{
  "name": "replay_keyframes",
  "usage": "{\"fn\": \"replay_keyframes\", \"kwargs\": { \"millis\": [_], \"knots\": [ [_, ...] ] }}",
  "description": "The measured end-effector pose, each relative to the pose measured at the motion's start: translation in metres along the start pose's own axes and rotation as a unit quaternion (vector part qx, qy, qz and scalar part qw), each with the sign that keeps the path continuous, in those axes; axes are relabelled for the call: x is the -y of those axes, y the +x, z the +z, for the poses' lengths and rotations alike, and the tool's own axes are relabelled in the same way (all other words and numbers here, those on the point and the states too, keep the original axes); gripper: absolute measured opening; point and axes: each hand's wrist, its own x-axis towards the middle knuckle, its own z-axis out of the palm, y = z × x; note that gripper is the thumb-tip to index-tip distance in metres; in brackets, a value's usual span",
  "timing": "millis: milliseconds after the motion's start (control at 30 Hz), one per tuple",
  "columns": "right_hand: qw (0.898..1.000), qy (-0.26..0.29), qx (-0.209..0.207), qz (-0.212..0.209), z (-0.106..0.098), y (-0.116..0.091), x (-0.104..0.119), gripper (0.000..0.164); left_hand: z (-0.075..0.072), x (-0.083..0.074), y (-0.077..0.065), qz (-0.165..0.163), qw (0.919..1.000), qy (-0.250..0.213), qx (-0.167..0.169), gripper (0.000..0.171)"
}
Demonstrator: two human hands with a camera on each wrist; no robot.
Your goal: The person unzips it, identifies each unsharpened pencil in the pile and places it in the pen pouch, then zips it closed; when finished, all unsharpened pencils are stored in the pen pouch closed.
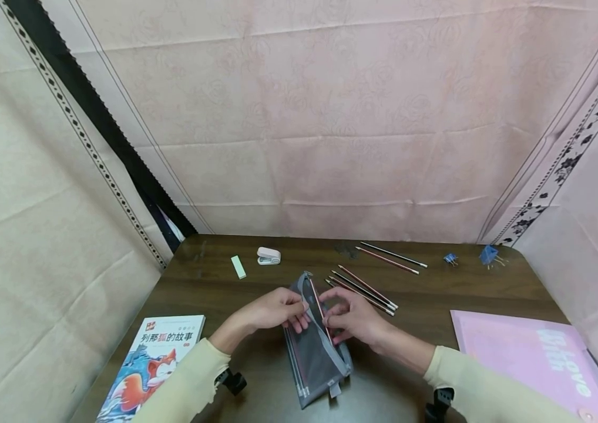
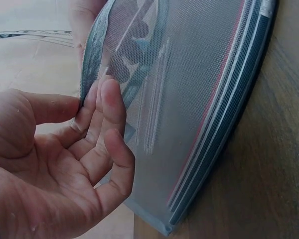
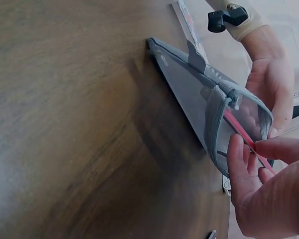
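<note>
A grey mesh zip pencil pouch (image 1: 306, 361) stands tilted between the hands, its zipped mouth spread apart. My left hand (image 1: 280, 310) pinches one edge of that mouth between thumb and fingers; the left wrist view shows the zipper tape (image 2: 93, 55) in this grip. With thumb and fingertips, my right hand (image 1: 354, 317) holds a red pencil (image 3: 241, 130) at the opening, its lower part inside the pouch. Through the mesh, the left wrist view shows a few slim, pale-edged shapes (image 2: 152, 99) that I cannot identify. Several pencils (image 1: 362, 289) lie just beyond the right hand.
Two more pencils (image 1: 391, 258) lie farther back. A pale green eraser (image 1: 238, 267) and a pink-and-white stapler (image 1: 269, 256) are at back left. Blue binder clips (image 1: 489, 255) sit at back right. A fox storybook (image 1: 156, 364) lies left, a pink folder (image 1: 526, 358) right.
</note>
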Motion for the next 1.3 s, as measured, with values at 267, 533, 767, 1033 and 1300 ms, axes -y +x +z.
{"fn": "replay_keyframes", "kwargs": {
  "millis": [267,533,767,1033,1300],
  "knots": [
    [0.999,-0.034,-0.019,-0.002,-0.007,0.000,0.004,0.045,0.001,-0.002,0.002,-0.001,1.0000,-0.001,-0.004,0.030],
    [0.998,-0.029,-0.061,-0.013,-0.024,0.003,0.007,0.040,0.000,-0.003,0.003,-0.010,0.9999,0.001,-0.008,0.030],
    [0.989,-0.017,-0.123,-0.079,-0.056,0.009,0.014,0.034,0.000,-0.002,0.002,-0.007,0.9999,0.005,-0.011,0.030],
    [0.972,0.005,-0.176,-0.154,-0.104,0.020,0.017,0.038,-0.001,0.001,-0.001,-0.003,0.9999,0.007,-0.008,0.030],
    [0.959,0.015,-0.212,-0.188,-0.145,0.028,0.011,0.037,-0.001,0.003,0.002,-0.001,1.0000,0.008,-0.005,0.030]
  ]
}}
